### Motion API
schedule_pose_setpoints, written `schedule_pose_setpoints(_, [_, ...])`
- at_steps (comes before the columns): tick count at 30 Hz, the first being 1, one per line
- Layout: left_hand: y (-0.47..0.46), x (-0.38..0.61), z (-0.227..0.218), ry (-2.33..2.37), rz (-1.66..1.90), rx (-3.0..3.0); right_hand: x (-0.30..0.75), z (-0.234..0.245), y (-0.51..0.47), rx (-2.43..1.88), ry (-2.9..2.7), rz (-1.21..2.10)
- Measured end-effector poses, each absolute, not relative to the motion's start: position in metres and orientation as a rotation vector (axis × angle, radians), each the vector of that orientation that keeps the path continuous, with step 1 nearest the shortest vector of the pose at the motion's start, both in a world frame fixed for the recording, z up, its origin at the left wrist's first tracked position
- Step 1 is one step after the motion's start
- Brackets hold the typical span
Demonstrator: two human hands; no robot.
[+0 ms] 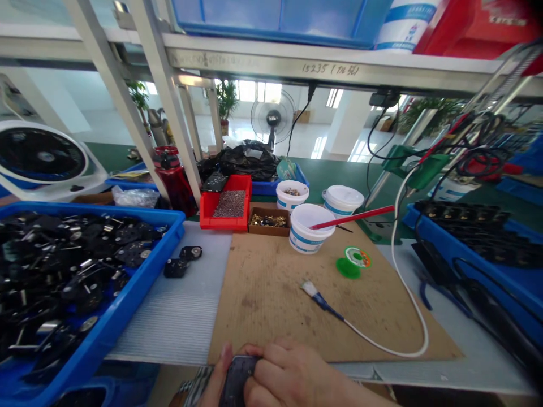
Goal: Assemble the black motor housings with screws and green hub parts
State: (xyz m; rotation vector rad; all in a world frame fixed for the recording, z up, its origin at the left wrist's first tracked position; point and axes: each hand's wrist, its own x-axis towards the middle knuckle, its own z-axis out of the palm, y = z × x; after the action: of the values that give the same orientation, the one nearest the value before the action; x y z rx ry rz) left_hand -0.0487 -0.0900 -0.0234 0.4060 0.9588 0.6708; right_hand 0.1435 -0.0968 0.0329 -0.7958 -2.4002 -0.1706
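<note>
- Right at the near edge of the tabletop (424, 376), the left hand (218, 376) and the right hand (288, 373) are closed together on a black plastic part (237, 381)!
- The left grip pins it with the thumb up along its left side, and a striped sleeve (195, 384) shows at that wrist.
- The right grip wraps the fingers (275, 367) over its right side, so the part sits snugly between both hands, mostly covered.
- Just far of the hands lies a brown cardboard sheet (271, 305), with a blue-handled soldering iron (326, 305) resting on it, its white cable (407, 294) looping away to the right.
- Beyond the iron, a green spool of solder wire (354, 263) sits beside a white tub (309, 237) with a red stick (352, 217) leaning out of it.
- Over on the left, a blue tray (127, 294) is heaped with similar black parts, and two more (182, 263) lie on a grey ribbed mat (169, 316).
- Farther out, there's a red bin of granules (206, 212) and a small box of brass pieces (269, 221).
- On the right, another blue tray (466, 249) carries rows of black parts.
</note>
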Motion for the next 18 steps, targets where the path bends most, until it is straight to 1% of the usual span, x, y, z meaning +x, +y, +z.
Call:
schedule_pose_setpoints(3, [-0.092,-0.048,-0.02,0.958,0.684,0.374,0.141,0.036,-0.095,-0.811,-2.317,-0.186])
schedule_pose_setpoints(6, [-0.097,-0.037,-0.008,0.88,0.656,0.265,0.142,0.046,-0.095,-0.812,-2.215,-0.189])
schedule_pose_setpoints(8, [-0.098,-0.03,0.003,0.794,0.625,0.2,0.145,0.052,-0.097,-0.851,-2.126,-0.118])
schedule_pose_setpoints(10, [-0.097,-0.025,0.015,0.705,0.612,0.222,0.15,0.054,-0.097,-0.993,-1.87,0.133])
schedule_pose_setpoints(13, [-0.091,-0.025,0.03,0.615,0.613,0.345,0.153,0.045,-0.095,-1.239,-1.097,0.814])
schedule_pose_setpoints(14, [-0.089,-0.026,0.033,0.611,0.614,0.376,0.153,0.041,-0.094,-1.277,-0.866,0.977])
schedule_pose_setpoints(16, [-0.086,-0.03,0.038,0.63,0.613,0.407,0.149,0.033,-0.092,-1.284,-0.552,1.187])
schedule_pose_setpoints(18, [-0.084,-0.032,0.04,0.666,0.613,0.405,0.143,0.029,-0.091,-1.253,-0.364,1.315])
